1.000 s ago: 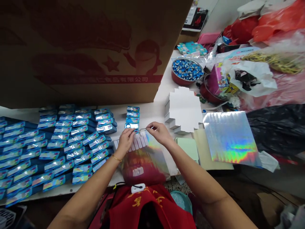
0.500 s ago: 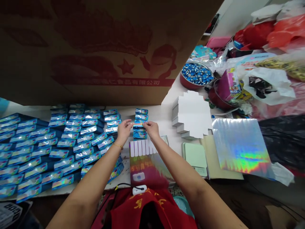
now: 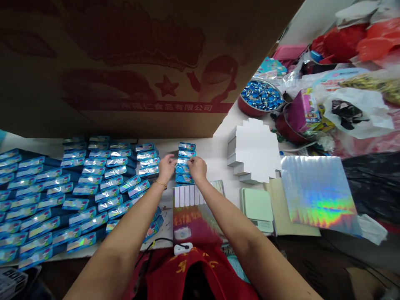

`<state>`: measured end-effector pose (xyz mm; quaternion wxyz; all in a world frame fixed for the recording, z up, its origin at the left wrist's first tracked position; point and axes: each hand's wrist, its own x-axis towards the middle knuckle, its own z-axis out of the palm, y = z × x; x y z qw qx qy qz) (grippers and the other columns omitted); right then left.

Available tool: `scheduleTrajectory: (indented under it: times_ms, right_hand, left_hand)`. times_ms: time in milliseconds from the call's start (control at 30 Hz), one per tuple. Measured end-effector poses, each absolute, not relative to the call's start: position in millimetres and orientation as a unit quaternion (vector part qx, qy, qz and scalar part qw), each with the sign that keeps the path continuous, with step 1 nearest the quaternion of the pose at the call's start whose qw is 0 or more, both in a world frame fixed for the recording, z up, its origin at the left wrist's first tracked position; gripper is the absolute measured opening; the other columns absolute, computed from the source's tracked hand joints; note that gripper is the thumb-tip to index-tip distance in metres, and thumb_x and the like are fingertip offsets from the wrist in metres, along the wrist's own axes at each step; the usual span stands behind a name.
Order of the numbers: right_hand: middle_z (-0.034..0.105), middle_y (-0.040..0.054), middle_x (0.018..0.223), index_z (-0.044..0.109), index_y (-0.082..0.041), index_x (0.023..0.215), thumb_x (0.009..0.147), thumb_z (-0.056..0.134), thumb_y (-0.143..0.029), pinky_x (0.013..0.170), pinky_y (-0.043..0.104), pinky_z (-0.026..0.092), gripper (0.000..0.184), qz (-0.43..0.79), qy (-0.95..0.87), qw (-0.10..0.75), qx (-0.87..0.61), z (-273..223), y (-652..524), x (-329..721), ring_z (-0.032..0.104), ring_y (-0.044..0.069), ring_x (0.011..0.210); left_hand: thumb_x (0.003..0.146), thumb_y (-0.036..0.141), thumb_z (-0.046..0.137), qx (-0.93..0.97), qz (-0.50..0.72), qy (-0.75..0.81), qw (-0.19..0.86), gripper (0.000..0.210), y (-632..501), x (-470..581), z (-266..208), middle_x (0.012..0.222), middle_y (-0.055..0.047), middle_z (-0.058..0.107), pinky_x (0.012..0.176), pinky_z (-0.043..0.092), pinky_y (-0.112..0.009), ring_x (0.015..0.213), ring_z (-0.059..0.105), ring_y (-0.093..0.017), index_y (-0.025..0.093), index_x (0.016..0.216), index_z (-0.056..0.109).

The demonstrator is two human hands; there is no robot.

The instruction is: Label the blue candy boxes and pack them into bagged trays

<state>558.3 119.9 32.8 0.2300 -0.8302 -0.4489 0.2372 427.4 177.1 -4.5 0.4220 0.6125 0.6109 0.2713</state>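
Note:
A short column of blue printed boxes (image 3: pixel 184 178) lies between my hands. Across the third box from the back is a shiny sticker strip (image 3: pixel 182 161). My right hand (image 3: pixel 198 168) has its fingertips bunched at the strip's right end. To the left of the column, my left hand (image 3: pixel 167 167) has its fingers apart and holds nothing I can see. Just below the boxes lies a holographic sticker sheet (image 3: pixel 197 221) with a row of pale strips along its top edge.
Rows of blue boxes (image 3: pixel 103 193) fill the left of the table. A large cardboard carton (image 3: pixel 140 83) stands behind. At right are stacked white card cut-outs (image 3: pixel 256 148), a pale green scale (image 3: pixel 256 204), a silver holographic sheet (image 3: pixel 315 191) and a bowl of blue caps (image 3: pixel 261 96).
The strip that was stretched between both hands is now down on a box in the column. My left hand has let go and its fingers have spread; the right stays at the strip's end.

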Motion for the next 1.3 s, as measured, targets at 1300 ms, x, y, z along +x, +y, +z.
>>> scheduleTrajectory:
  times_ms: [1300]
  right_hand:
    - [0.059,0.0121,0.117,0.059,-0.017,0.11,0.088,0.043,-0.013,0.099,0.044,0.039,0.027,0.065,-0.815,0.23,-0.528,44,-11,656,0.052,0.019,0.109]
  left_hand:
    - [0.079,0.038,0.043,0.793,0.044,0.429,0.431,0.034,69,476,53,0.05,0.0,0.052,0.052,0.029,-0.026,0.052,0.043,-0.013,0.019,0.054,0.057]
